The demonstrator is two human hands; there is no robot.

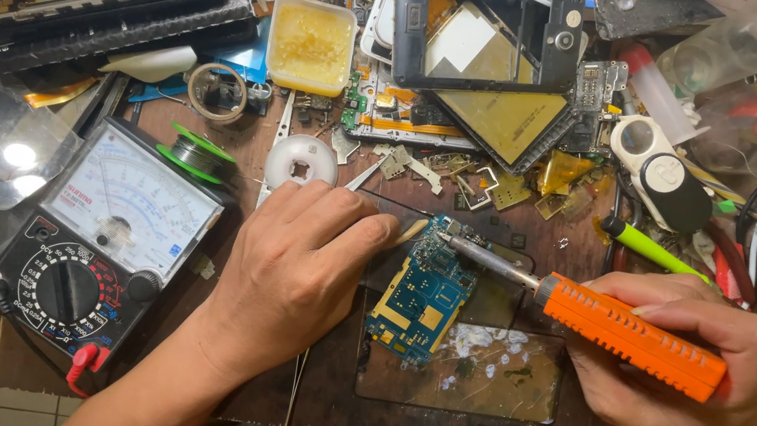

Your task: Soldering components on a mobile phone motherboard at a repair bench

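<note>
Item: repair tabletop (320,391), dark wood, crowded along its far edge, barer toward the near edge.

- Blue circuit board (421,296): lies flat near the middle of the tabletop, its lower end over a scorched, flux-spotted work pad (495,373).
- Right hand (676,377): closed around the orange grip of a soldering iron (628,334), held like a pen; the metal tip rests at the board's upper edge.
- Left hand (299,266): palm down just left of the board, fingers curled together, fingertips at the board's upper left corner. A thin wire, likely solder, appears to run past them; whether it is pinched cannot be told.
- Analog multimeter (101,240): left side, red lead plugged in, untouched.
- Green solder spool (195,154) and white reel (302,160): just beyond the left hand.
- Tub of yellow flux paste (311,43): far edge, left of centre.
- Black phone frame (487,38): far edge, over other stripped phone parts.
- Green pen (651,248): right of the board.

Step judged in hand: soldering a joint at the board's top edge. The next move calls for a steady tip, brief heat, and the board held still.
</note>
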